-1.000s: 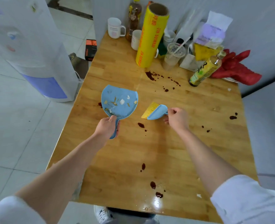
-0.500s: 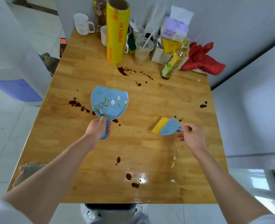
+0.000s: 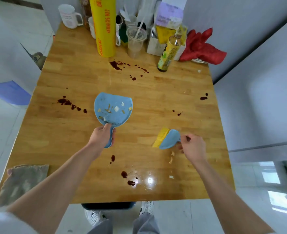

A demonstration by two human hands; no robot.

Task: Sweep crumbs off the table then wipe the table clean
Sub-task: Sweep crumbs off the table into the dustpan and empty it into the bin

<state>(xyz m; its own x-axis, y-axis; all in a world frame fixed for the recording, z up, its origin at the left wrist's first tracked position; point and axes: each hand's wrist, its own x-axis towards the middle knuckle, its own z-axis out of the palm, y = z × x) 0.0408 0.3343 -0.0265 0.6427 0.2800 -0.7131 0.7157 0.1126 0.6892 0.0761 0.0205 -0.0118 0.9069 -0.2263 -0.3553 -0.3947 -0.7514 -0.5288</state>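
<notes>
My left hand [image 3: 101, 136] grips the handle of a blue dustpan [image 3: 113, 109] that lies over the middle of the wooden table [image 3: 82, 78]; several crumbs lie in the pan. My right hand [image 3: 193, 147] holds a small blue brush with yellow bristles [image 3: 166, 138] at the table's right side. Pale crumbs [image 3: 171, 157] lie just below the brush, and more lie near the front edge. Dark sauce stains [image 3: 116, 65] spot the table at the back, left, right and front. A grey cloth [image 3: 23, 180] lies at the front left corner.
At the back stand a yellow cling-film roll [image 3: 104, 26], a white mug [image 3: 69, 16], a clear plastic cup [image 3: 136, 41], a bottle [image 3: 169, 51] and red gloves [image 3: 202, 47]. A grey wall borders the right side. White floor lies to the left.
My right hand has carried the brush from the table's middle to the right and nearer to me. The dustpan has stayed roughly in place while my view swung right and back.
</notes>
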